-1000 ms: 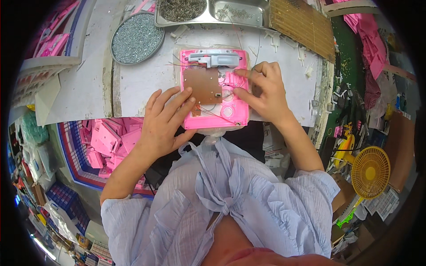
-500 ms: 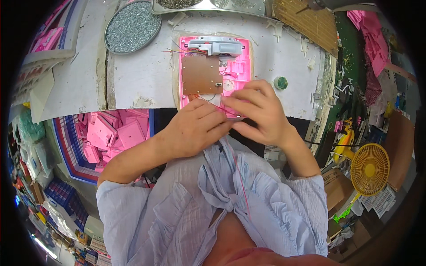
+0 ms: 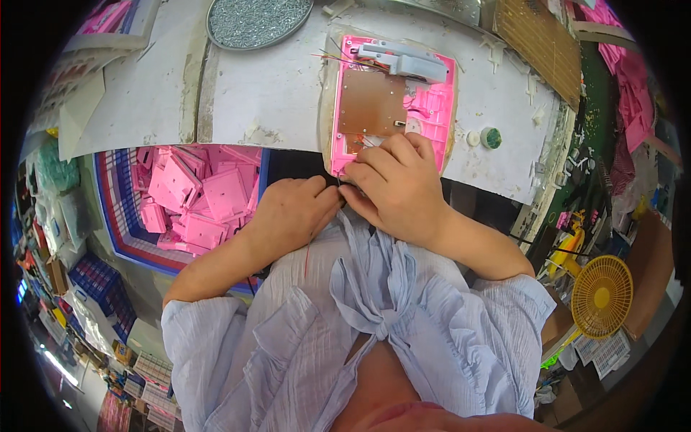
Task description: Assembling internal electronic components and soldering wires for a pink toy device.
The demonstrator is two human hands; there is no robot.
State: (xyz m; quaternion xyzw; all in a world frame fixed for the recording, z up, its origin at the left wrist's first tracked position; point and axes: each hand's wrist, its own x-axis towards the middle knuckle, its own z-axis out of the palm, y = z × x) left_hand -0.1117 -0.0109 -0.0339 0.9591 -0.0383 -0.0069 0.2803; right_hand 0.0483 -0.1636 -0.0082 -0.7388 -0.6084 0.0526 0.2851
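Note:
A pink plastic housing (image 3: 435,115) lies open on the table, tilted slightly. In it are a brown circuit board (image 3: 371,104), a grey plastic part (image 3: 414,66) along the far edge, and thin loose wires (image 3: 332,57) at the far left corner. My left hand (image 3: 296,214) is closed just off the housing's near left corner, and a red wire (image 3: 306,261) hangs below it. Over the near edge, my right hand (image 3: 398,189) has bent fingers, thumb and forefinger pinched by that corner. What lies between the fingertips is too small to make out.
A blue, white and red basket (image 3: 119,216) full of pink plastic pieces stands below the table at left. Farther back is a round tray of small screws (image 3: 259,21). Right of the housing sit a small green-topped round container (image 3: 491,137) and a brown board (image 3: 540,47).
The housing appears farther right and higher in view as the view shifted. Both hands moved to its near left corner. The red wire now hangs below my left hand.

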